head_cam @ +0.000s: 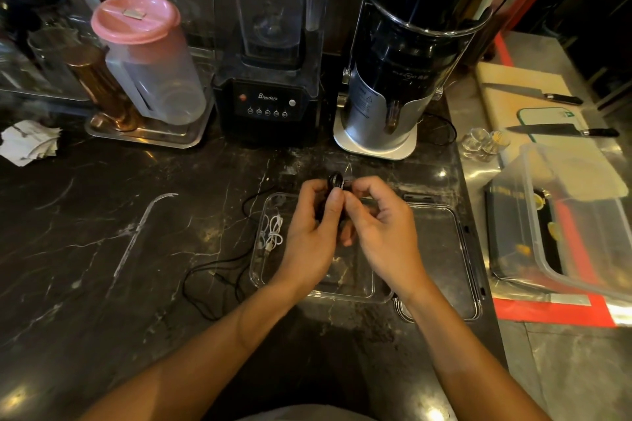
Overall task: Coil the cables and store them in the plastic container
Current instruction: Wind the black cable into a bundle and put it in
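Observation:
Both hands are raised over a clear plastic container (260,270) on the dark marble counter. My left hand (311,232) and my right hand (383,225) pinch a small coil of black cable (337,180) between their fingertips. The loose end of this black cable trails left over the counter in loops (205,284). A coiled white cable (273,231) lies in the container's left part. The container's clear lid (455,249) lies flat just to the right of it.
A blender (270,44) and a black-and-silver appliance (393,79) stand behind. A pink-lidded pitcher (143,55) sits on a metal tray at left. Crumpled paper (29,142) lies far left. Two knives (561,130) and a large clear bin (564,215) are at right.

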Tool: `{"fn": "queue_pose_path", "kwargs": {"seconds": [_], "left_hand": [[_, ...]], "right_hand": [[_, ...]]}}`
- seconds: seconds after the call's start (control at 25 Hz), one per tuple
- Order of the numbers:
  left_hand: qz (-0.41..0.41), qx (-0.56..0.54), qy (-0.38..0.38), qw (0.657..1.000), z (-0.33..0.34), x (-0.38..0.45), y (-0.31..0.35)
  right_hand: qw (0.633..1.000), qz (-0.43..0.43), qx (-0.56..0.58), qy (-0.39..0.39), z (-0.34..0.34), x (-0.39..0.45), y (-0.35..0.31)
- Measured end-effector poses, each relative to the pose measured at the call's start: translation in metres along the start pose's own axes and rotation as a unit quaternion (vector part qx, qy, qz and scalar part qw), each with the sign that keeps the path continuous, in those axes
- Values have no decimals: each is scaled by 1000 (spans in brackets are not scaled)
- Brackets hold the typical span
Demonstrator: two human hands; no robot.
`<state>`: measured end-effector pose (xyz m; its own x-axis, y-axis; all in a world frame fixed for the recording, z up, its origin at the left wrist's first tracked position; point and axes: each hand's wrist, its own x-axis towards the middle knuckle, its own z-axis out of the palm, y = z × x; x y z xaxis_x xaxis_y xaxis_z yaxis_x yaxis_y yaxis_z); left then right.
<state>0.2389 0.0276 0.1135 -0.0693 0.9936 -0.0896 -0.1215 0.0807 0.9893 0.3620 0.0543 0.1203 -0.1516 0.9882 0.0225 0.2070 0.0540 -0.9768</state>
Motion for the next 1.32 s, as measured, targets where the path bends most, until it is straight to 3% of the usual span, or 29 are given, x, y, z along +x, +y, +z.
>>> {"fn": "queue_pose_path", "kwargs": {"seconds": [0.16, 0.32, 0.64, 0.96, 1.32], "left_hand": [[-51, -82, -6, 995, -2, 1, 7], [-62, -80, 7, 995, -2, 6, 13], [-52, -39, -69, 995, -19, 18, 7], [-66, -144, -55, 986, -15, 20, 9], [-84, -146, -68, 983, -12, 21, 7]], "right_hand": [[1000, -2, 1, -13, -2, -1, 0], [1000, 6, 0, -17, -3, -1, 0], [999, 29, 21, -40, -13, 0, -1], [985, 66, 142, -71, -9, 0, -10], [964, 127, 186, -141, -14, 8, -19]]}}
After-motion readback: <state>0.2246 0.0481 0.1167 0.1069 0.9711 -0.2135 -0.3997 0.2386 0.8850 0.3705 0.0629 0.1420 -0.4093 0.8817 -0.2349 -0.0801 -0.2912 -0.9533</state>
